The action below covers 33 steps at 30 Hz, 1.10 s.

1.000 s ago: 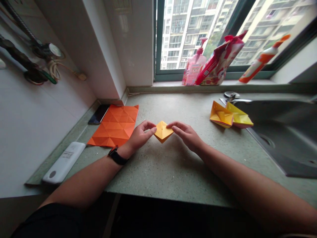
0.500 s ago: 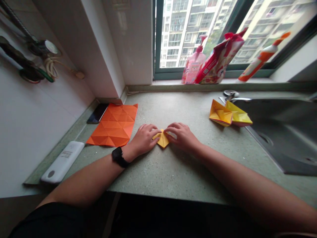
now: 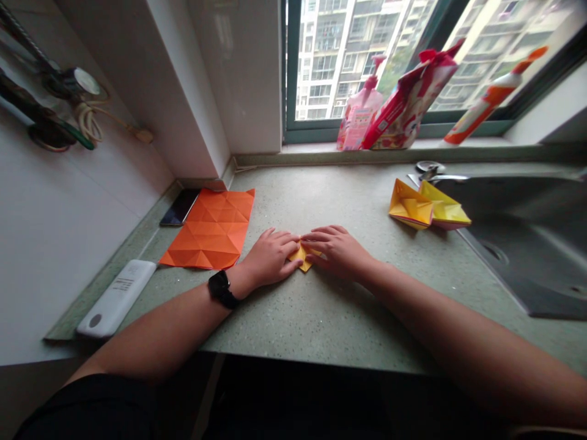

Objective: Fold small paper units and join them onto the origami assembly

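Observation:
A small folded piece of yellow paper (image 3: 303, 259) lies on the counter with a point facing me. From its left side my left hand (image 3: 271, 258) grips it, the thumb along the lower edge and the fingers over the top. My right hand (image 3: 340, 253) holds the right side in a similar way, its fingertips meeting those of the left near the upper edge. Both hands hide much of the paper. Left of them rests a creased orange paper sheet (image 3: 215, 229). Two folded paper shapes, one orange-yellow (image 3: 410, 206) and one yellow (image 3: 444, 209), stand together at the right.
A steel sink (image 3: 499, 244) is set into the speckled counter (image 3: 293, 318) at the right. A white power-bank-like device (image 3: 117, 298) and a dark phone (image 3: 180, 208) lie at the left. Along the windowsill stand a pink pump bottle (image 3: 360, 119), a red bag (image 3: 410, 101) and an orange-white bottle (image 3: 488, 104).
My fingers have come closer together over the yellow paper and cover more of it. My left thumb has slid right onto its lower part. The view has shifted slightly.

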Tool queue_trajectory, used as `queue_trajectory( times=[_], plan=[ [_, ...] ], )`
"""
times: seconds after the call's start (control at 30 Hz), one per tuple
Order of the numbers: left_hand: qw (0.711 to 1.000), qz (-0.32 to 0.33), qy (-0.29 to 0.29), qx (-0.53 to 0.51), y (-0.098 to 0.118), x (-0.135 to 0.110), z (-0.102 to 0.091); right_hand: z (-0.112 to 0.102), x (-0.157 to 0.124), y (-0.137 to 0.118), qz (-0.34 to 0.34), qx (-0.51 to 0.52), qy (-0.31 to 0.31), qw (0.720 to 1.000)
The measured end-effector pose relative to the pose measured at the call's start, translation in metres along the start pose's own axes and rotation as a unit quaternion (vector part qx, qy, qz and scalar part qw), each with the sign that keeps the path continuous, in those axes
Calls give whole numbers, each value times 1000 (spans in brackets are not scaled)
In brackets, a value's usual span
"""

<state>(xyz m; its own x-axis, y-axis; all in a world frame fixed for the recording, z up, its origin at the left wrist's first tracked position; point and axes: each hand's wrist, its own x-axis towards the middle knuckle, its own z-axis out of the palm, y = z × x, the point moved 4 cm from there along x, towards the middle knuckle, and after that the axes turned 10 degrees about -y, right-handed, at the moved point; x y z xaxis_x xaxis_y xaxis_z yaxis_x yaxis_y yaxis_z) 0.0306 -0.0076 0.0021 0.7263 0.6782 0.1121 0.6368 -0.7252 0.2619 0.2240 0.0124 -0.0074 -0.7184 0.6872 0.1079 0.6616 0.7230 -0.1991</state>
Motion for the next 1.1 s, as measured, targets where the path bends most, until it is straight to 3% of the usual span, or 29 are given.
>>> queue_trajectory(
  times=[1.1],
  plan=[
    [998,-55,-41,10,-9,-5,6,4,-7,2,30,7,-25,999]
  ],
)
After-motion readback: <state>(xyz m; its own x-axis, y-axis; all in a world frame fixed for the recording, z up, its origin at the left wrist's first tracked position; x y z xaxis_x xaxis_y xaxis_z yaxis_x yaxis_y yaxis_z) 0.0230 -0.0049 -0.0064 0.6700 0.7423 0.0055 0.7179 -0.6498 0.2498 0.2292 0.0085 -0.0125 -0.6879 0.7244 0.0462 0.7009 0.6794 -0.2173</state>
